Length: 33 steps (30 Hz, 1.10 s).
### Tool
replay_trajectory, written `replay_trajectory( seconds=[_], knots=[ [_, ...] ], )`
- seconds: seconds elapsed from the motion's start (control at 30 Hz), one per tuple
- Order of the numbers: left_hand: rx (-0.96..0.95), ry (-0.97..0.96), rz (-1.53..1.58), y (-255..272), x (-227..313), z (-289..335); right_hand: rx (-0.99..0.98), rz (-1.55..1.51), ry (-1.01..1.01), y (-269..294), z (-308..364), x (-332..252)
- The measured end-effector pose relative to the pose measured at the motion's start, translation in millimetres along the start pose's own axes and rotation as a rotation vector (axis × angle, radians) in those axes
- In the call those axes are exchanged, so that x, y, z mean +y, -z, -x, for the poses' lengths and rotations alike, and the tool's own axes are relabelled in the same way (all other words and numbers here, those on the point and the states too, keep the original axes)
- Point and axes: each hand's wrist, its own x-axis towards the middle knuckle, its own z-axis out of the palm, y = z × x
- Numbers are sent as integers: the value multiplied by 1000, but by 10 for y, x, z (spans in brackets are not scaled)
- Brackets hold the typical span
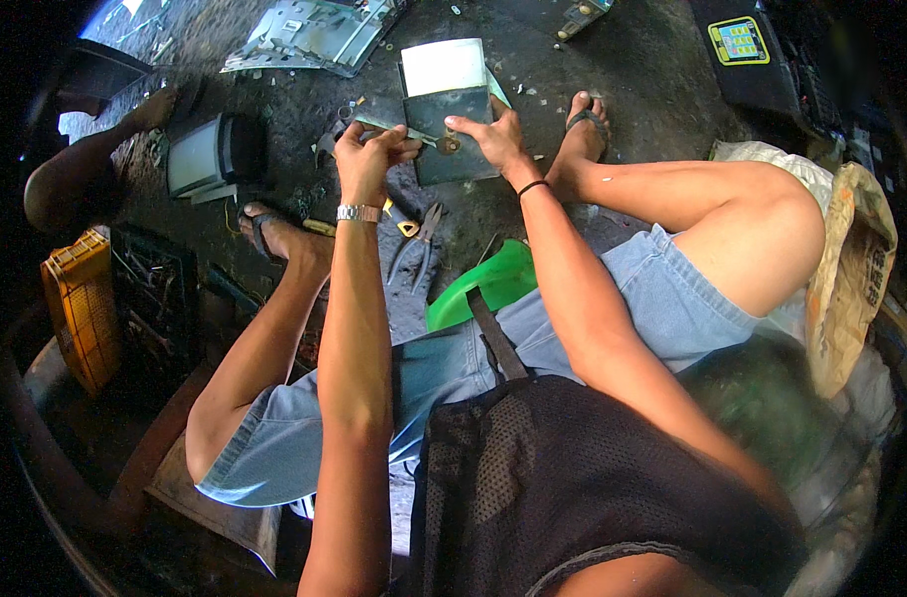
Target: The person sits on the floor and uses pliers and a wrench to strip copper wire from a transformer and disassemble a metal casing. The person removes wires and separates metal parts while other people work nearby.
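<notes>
In front of me, my right hand (488,137) grips the edge of a flat dark panel (434,107), its thumb lying on the face. A bright white sheet-like piece (444,67) stands at the panel's far end. My left hand (367,159) is closed on a thin metal tool (424,137) whose exact kind I cannot make out. The tool's tip reaches the panel near a small round brownish spot (448,145). On the ground just below my hands lie pliers (426,244) and a tool with a yellow and black handle (404,219).
A green plastic basin (488,284) sits between my legs. Metal sheet parts (309,35) lie at the far side, a grey boxy device (200,159) to the left. An orange crate (79,308) stands farther left, a brown sack (851,269) at right. Another person's leg (90,164) shows at far left.
</notes>
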Motion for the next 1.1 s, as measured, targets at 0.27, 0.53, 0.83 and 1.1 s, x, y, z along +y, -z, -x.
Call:
replay_trajectory(
  seconds=[0.27,0.53,0.83,1.1],
  knots=[
    [-44,-151,-126,-105,106,-31,-9,75,9,6,39,-64],
    [-108,-203,-235,-157,137,-84,26,153,20,7,29,-15],
    [-182,-181,-337,-223,250,-134,86,200,96,67,-125,267],
    [-182,-172,-351,-136,161,-188,0,132,63,19,-20,65]
  ],
)
